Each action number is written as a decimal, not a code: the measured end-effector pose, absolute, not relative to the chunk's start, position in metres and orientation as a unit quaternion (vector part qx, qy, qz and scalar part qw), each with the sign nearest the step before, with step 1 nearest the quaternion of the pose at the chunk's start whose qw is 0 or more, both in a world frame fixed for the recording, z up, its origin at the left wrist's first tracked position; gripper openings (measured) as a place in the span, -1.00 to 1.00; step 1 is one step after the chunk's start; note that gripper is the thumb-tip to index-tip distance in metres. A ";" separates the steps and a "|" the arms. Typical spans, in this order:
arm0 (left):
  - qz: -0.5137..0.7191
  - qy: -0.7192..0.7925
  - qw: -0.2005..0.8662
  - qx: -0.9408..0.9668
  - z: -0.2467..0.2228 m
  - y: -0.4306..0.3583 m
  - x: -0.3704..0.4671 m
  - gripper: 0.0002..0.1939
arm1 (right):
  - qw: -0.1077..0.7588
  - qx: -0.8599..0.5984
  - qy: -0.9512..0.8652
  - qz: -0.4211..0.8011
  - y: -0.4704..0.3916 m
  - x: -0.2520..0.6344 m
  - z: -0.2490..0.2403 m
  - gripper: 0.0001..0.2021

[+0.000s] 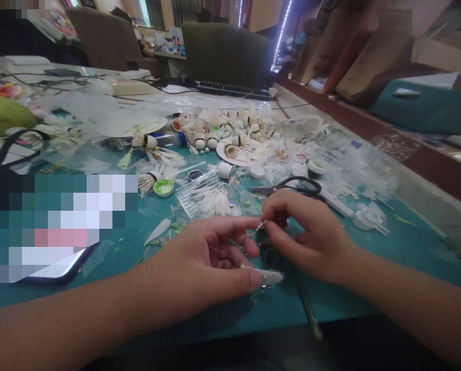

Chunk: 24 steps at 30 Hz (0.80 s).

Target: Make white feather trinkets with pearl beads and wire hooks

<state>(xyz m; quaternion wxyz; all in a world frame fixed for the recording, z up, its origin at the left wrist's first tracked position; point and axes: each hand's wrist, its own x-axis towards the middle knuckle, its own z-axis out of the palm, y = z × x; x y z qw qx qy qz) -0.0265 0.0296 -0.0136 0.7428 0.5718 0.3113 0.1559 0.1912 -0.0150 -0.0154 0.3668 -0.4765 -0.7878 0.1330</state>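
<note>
a: nearest to my camera, what did you log?
b: a slim tool, slanting over the near edge of the teal tabletop. just beyond, i watched the left hand: thumb pressed on a pale feather, a narrow hold.
a: right hand?
b: right hand had thumb and forefinger pinched on a small beaded strand, at the left forefinger's tip. i couldn't tell whether that finger bore any load.
a: past the hands?
b: black-handled scissors lay just beyond the right hand. to their left i noted white feathers fanned by a sheet of beads, then a cup of green paste.
a: farther?
b: shuttlecocks loosely clustered, a black keyboard, finally a dark chair back.
</note>
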 end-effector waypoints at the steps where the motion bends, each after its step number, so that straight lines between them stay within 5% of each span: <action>1: 0.153 0.312 0.740 0.576 -0.014 0.029 -0.027 -0.48 | 0.362 -0.485 -0.784 0.141 -0.015 0.191 -0.015 -0.91; 10: 0.150 0.310 0.730 0.590 -0.011 0.024 -0.027 -0.51 | 0.397 -0.505 -0.747 0.172 -0.015 0.193 -0.013 -0.89; 14: 0.155 0.326 0.710 0.605 -0.010 0.025 -0.026 -0.72 | 0.405 -0.515 -0.734 0.177 -0.014 0.194 -0.014 -0.91; 24: 0.181 0.301 0.546 0.761 -0.009 0.029 -0.028 -0.90 | 0.404 -0.504 -0.740 0.187 -0.013 0.193 -0.014 -0.89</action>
